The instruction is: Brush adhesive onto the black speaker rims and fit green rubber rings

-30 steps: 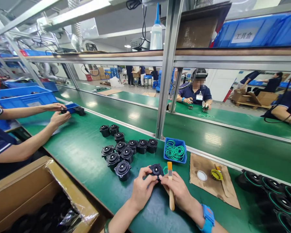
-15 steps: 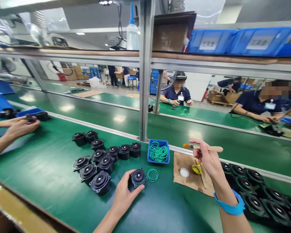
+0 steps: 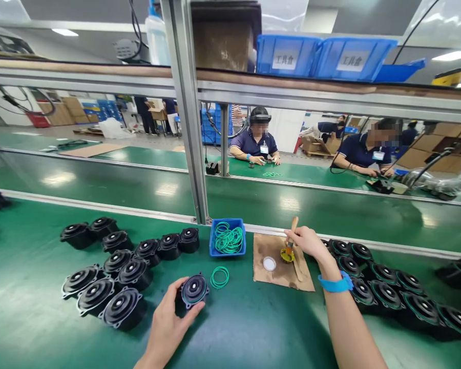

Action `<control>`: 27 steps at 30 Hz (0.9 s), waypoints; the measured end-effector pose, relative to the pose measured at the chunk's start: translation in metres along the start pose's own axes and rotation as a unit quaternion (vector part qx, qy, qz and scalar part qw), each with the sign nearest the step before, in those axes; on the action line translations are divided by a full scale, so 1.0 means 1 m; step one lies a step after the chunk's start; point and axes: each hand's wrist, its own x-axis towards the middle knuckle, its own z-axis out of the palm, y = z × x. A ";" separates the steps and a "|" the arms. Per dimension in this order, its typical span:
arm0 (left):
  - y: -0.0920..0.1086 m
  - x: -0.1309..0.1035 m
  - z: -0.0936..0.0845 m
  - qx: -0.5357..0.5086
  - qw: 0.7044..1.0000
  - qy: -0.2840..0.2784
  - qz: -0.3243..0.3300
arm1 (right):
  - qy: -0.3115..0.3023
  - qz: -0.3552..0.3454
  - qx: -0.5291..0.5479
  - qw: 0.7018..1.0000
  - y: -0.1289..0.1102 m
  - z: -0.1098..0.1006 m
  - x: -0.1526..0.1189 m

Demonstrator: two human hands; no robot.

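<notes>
My left hand [image 3: 171, 318] grips a round black part [image 3: 194, 291] by its sides, with a green ring around its raised top. Between the fingers of my right hand [image 3: 306, 241] is a wooden-handled brush [image 3: 293, 229], held upright with its bristles down in a small yellow pot [image 3: 287, 255]. The pot stands on brown cardboard [image 3: 265, 281] beside a white disc [image 3: 269, 264] and a wooden stick [image 3: 297, 269]. Loose green rings [image 3: 219, 277] lie just right of the held part. More rings fill a blue bin [image 3: 227, 254] behind them.
Several black parts [image 3: 125, 307] are grouped on the green table [image 3: 230, 333] at the left, and several with green rings [image 3: 386, 295] at the right. A metal post [image 3: 192, 154] rises behind the blue bin. Two people [image 3: 253, 141] sit across the tables.
My right hand has lowered the brush from a level pose above the cardboard into the yellow pot, turning it upright. The view has swung right. My left hand still holds the black part.
</notes>
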 end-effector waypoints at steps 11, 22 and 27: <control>-0.002 0.003 0.000 0.025 1.000 0.004 0.017 | -0.067 0.030 -0.029 0.997 -0.001 0.005 0.000; 0.008 0.002 -0.002 0.017 1.000 0.004 0.007 | -0.098 0.041 -0.009 0.994 0.004 -0.006 -0.004; 0.007 0.003 -0.001 0.029 1.000 0.003 -0.001 | -0.105 0.034 -0.015 0.994 0.005 -0.005 -0.004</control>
